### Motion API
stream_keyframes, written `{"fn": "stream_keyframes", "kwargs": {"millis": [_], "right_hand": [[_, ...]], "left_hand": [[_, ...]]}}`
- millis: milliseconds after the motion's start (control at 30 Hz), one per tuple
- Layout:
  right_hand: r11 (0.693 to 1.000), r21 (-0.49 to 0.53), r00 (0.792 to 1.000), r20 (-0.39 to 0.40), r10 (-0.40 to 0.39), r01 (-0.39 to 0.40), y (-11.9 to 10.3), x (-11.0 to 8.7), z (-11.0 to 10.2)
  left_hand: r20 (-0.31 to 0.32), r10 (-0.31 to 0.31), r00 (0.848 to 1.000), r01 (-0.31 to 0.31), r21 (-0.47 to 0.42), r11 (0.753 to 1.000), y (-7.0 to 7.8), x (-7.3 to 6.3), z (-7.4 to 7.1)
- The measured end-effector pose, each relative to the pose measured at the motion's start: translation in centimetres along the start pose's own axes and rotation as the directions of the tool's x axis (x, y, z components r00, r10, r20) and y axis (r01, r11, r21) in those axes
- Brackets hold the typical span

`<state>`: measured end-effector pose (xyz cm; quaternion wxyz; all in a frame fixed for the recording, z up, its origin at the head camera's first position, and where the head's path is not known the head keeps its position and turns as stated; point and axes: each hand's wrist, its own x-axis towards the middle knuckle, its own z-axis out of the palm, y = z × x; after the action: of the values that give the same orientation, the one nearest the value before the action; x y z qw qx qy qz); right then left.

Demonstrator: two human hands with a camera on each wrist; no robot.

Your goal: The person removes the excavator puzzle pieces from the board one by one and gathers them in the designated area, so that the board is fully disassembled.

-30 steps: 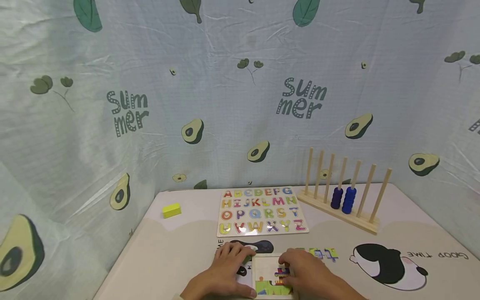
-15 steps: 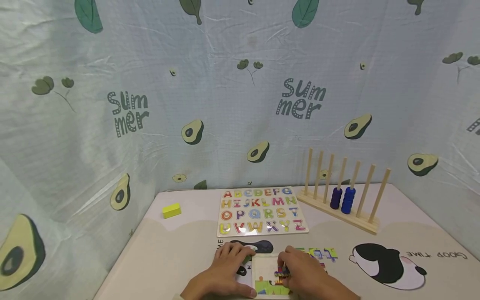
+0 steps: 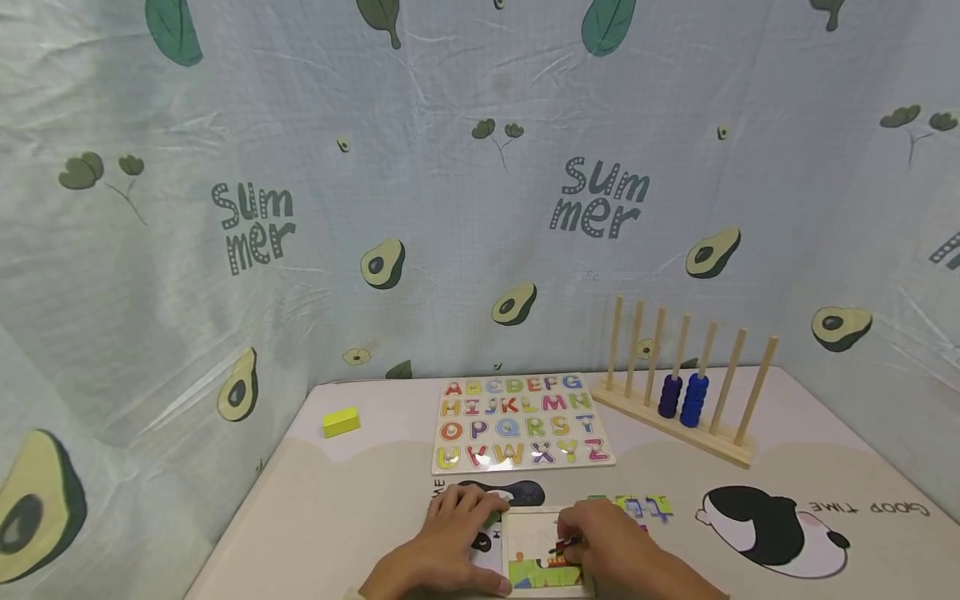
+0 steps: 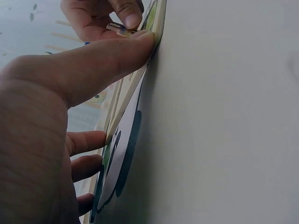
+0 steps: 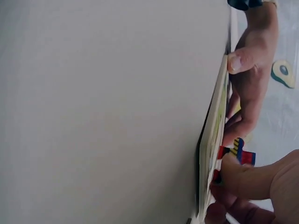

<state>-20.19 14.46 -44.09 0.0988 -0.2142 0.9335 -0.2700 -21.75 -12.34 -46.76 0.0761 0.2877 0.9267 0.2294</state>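
The puzzle piece (image 5: 240, 154) is flat, with a knobbed outline, and shows red, dark blue and yellow-and-black stripes. It is pinched between the thumb and fingers of the right hand (image 3: 611, 546), at the right side of the puzzle tray (image 3: 551, 592); contact between piece and tray cannot be told. The tray, a shallow pale-wood frame with green pieces (image 3: 543, 575) along its near edge, lies well in from the far edge of the desk (image 3: 322, 500). The left hand (image 3: 450, 550) is spread, thumb on the tray's near-left corner, index fingertip at its far-left corner.
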Motion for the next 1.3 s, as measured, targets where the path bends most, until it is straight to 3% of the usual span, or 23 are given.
{"fn": "stream_keyframes", "kwargs": {"millis": [200, 433, 733, 1033, 1300], "right_hand": [[0.981, 0.153, 0.993, -0.043, -0.114, 0.119, 0.7, -0.8, -1.2], [0.977, 0.106, 0.974, -0.152, -0.168, 0.185, 1.9, -1.8, -2.9], [0.984, 0.093, 0.980, -0.145, -0.138, 0.152, 4.6, -3.2, -4.4], [0.989, 0.132, 0.986, -0.160, -0.046, 0.068, 7.1, -4.3, -5.4], [0.983, 0.165, 0.986, -0.154, -0.060, 0.085, 9.7, -5.1, -5.7]], "left_hand": [[0.000, 0.003, 1.000, -0.003, 0.009, 1.000, 0.0, 0.0, 0.0], [0.000, 0.000, 1.000, 0.000, 0.006, 1.000, -0.1, 0.0, 0.0], [0.004, -0.002, 1.000, 0.002, 0.002, 1.000, -0.1, 0.0, 0.0], [-0.012, 0.007, 1.000, -0.007, 0.016, 1.000, -0.1, 0.0, 0.2], [-0.013, 0.008, 1.000, -0.007, 0.026, 1.000, -0.1, 0.1, 0.1]]}}
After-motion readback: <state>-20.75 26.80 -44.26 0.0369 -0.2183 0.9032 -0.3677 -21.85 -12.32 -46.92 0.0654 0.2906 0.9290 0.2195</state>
